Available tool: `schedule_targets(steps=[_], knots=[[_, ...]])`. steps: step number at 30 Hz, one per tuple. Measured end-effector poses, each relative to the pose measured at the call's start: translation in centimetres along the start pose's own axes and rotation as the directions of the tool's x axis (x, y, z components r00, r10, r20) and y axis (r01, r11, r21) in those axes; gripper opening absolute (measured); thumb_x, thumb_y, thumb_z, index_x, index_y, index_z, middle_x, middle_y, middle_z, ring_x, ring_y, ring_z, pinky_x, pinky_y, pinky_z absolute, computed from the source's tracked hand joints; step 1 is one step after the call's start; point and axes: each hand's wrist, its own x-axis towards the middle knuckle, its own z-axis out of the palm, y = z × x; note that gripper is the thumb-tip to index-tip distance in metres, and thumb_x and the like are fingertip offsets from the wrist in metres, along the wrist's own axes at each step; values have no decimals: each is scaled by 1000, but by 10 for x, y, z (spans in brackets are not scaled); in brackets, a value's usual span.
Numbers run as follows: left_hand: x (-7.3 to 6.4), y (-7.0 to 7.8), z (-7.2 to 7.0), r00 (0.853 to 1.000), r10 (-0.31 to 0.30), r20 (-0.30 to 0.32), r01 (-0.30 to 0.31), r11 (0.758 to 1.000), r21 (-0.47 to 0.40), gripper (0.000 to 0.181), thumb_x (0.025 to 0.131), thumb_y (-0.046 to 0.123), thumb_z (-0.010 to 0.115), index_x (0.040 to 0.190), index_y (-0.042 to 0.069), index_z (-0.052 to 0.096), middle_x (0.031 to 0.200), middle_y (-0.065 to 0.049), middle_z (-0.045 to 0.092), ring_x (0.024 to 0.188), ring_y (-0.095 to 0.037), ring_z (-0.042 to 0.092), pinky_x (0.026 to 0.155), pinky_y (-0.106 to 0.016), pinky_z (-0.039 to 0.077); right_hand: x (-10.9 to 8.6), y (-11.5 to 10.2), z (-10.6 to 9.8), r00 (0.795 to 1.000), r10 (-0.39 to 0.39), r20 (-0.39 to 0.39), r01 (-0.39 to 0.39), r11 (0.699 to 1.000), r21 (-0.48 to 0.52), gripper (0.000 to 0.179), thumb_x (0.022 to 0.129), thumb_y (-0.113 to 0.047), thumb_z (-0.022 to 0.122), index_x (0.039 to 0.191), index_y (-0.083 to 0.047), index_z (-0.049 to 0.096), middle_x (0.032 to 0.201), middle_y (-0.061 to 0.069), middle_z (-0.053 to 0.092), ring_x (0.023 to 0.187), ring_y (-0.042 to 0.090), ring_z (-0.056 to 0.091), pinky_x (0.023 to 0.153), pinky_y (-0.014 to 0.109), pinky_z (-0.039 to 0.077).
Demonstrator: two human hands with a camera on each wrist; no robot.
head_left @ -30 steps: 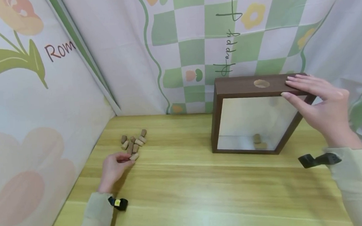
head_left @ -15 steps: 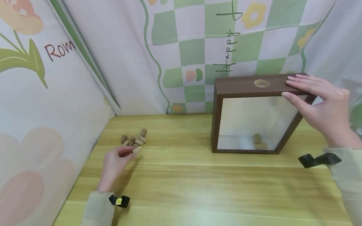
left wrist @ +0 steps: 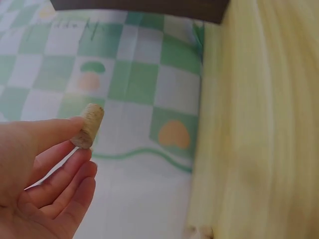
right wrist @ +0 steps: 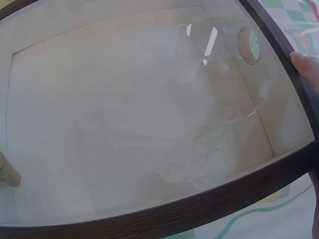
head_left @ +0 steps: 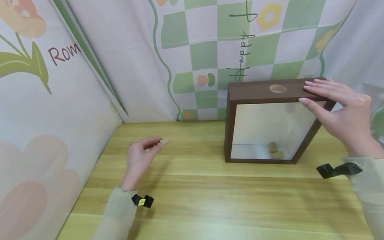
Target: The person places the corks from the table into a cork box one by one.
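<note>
My left hand (head_left: 140,157) pinches a cork (left wrist: 90,125) between thumb and fingertips, held above the tabletop. In the head view only a pale end of that cork (head_left: 164,141) shows. My right hand (head_left: 346,111) rests on the right end of a dark brown box frame (head_left: 253,92), fingers stretched along its top and thumb on its front edge. The box stands upright, with a clear front and a round hole (head_left: 278,88) in the top. Two corks (head_left: 276,154) lie inside at the bottom. Other corks on the table are mostly hidden behind my left hand.
A wooden tabletop (head_left: 197,201) stretches beneath both hands. Behind it hangs a green-and-white checked curtain (head_left: 204,56), close to the box. A flower-printed cloth (head_left: 30,157) borders the table on the left.
My left hand picked the cork out of the pile, lifted it and carried it rightward and away from me. Now it covers most of the pile. My right hand and the box stayed put.
</note>
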Motion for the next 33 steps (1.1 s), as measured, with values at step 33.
schedule_targets(steps=[33], knots=[[91, 159, 70, 950, 301, -82, -311, 883, -352, 24, 89, 13, 82, 112, 9, 77, 109, 1, 74, 97, -17, 70, 88, -28, 55, 1, -10, 0, 999, 32, -5, -32, 999, 10, 29, 82, -15, 87, 107, -3, 80, 108, 18, 73, 116, 1, 62, 108, 28, 42]])
